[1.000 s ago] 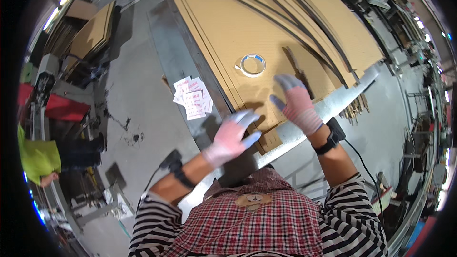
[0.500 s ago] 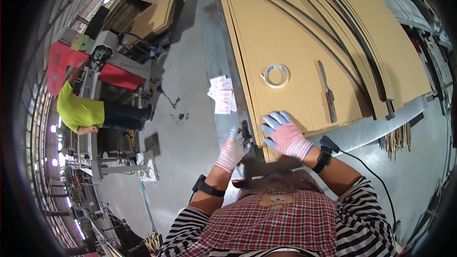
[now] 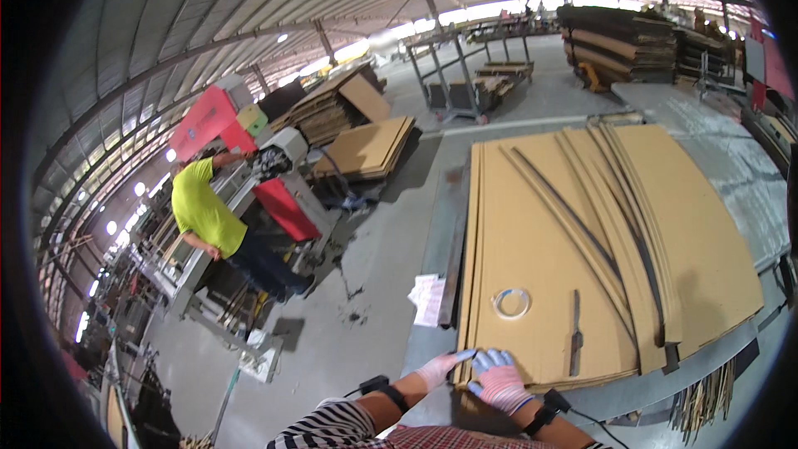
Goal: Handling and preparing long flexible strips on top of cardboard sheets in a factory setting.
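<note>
A stack of brown cardboard sheets (image 3: 532, 191) lies on a metal table in front of me. My right hand (image 3: 503, 382), in a pink and pale blue glove, rests open and flat on the near left corner of the top sheet. Beside it, my left hand (image 3: 442, 368) stretches its gloved fingers to the stack's left edge, close to my right fingers. It appears to hold nothing; its underside is hidden. Farther up the sheet lies a ring-shaped roll of tape (image 3: 510, 304). Right of that roll is a knife-like tool (image 3: 576, 334) with a dark handle and narrow blade.
Long dark and brown strips (image 3: 611, 258) lie across the sheets. Printed papers (image 3: 428, 299) sit on the table's left side. A person in a yellow shirt (image 3: 204, 208) stands at a red and grey machine (image 3: 287, 204). Behind are cardboard stacks (image 3: 370, 150) and a metal rack (image 3: 453, 75).
The view has tilted up, showing more of the hall. My left hand has moved from beside the table to the stack's edge, close to my right hand, which stays on the cardboard.
</note>
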